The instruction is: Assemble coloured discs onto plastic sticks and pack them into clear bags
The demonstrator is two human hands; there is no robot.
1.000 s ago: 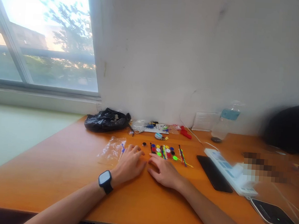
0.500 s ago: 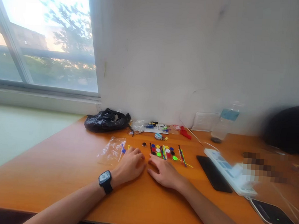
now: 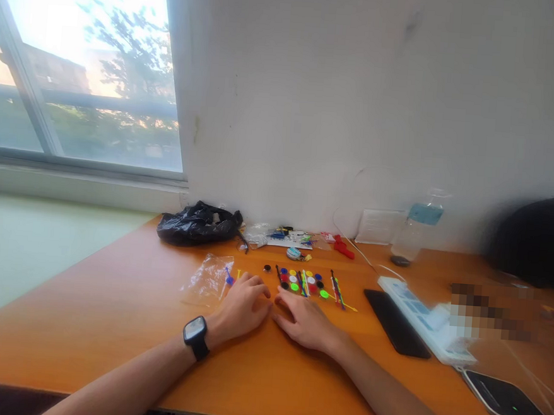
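My left hand, with a watch on its wrist, rests on the wooden table. Its fingers are loosely bent and apart, with nothing visible in them. Close by, my right hand lies palm down, thumb and forefinger spread, holding nothing. Just beyond it are several coloured discs, among them a green disc, and thin arrow-shaped sticks. A lone black disc lies farther back. Beside my left fingers are a blue piece, partly hidden, and a clear plastic bag.
A black plastic bag sits by the wall. Near it are a small round tin-like item and a red object. On the right are a dark phone-like slab, a power strip, a bottle and a phone.
Both hands stay almost in place. The left fingers shift very slightly to the right, and the view moves a little. The pieces on the table lie as before.
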